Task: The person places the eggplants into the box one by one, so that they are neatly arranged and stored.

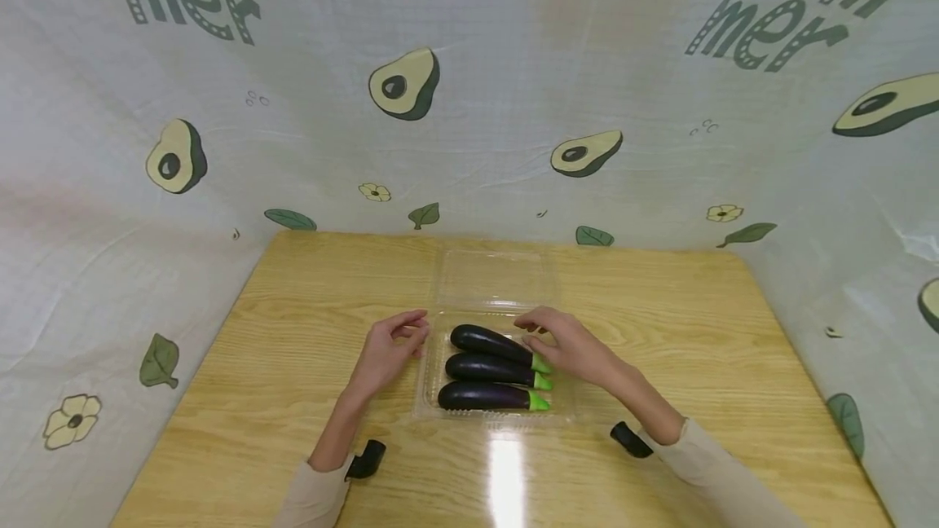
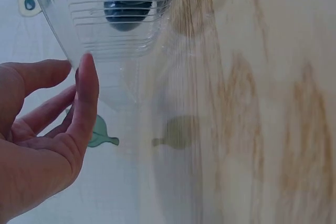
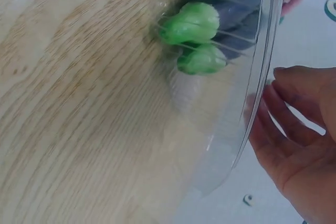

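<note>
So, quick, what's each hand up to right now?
Left hand: closed, apparently pinching the rim of the clear container.
Right hand: open, loosely bent over the clear container, apparently holding nothing.

Three eggplants [image 1: 487, 367] in clear container [image 1: 484, 316]

From my end, the container [image 1: 421, 398] reads as thin, clear plastic, glossy, with a ribbed wall; I see the same see-through sheen on its lid [image 1: 499, 275]. The eggplants [image 1: 482, 396] look smooth and shiny to me, their green caps [image 1: 539, 402] smooth too. My table [image 1: 330, 283] shows wood grain under a finish glossy enough for white glare [image 1: 506, 479]. I read the printed backdrop [image 1: 484, 6] as creased cloth, the sleeves [image 1: 715, 475] as matt fabric
</note>
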A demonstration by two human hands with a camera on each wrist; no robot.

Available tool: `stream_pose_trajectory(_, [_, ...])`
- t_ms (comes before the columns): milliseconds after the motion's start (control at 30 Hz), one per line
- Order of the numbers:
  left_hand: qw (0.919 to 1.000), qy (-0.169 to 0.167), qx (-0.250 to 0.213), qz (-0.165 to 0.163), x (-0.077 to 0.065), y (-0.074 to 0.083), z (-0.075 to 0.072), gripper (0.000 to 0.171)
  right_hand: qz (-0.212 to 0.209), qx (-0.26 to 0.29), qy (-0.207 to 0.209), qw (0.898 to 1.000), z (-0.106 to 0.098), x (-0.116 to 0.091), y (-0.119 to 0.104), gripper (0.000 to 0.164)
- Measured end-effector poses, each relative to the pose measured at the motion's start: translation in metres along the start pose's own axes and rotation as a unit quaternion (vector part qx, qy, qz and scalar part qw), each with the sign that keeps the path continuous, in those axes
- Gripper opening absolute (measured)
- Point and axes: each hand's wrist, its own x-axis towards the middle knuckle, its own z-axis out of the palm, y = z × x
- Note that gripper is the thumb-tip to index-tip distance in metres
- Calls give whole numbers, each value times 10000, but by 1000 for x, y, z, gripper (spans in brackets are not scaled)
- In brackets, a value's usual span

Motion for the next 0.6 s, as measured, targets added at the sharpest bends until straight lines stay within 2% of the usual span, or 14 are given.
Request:
stream_pose_trajectory(167, [9997, 149, 169, 82, 2, 2, -3, 34, 54, -17, 358, 9993, -3, -5, 5, 24])
stream_pose_trajectory(400, [9965, 243, 742, 301, 8, 5, -8, 33, -59, -197, 1130, 9934, -5, -9, 15, 25])
stream_pose_trajectory(600, [9958, 273, 770, 417, 14, 8, -9, 35, -144, -468, 1691, 9844, -6, -8, 27, 28])
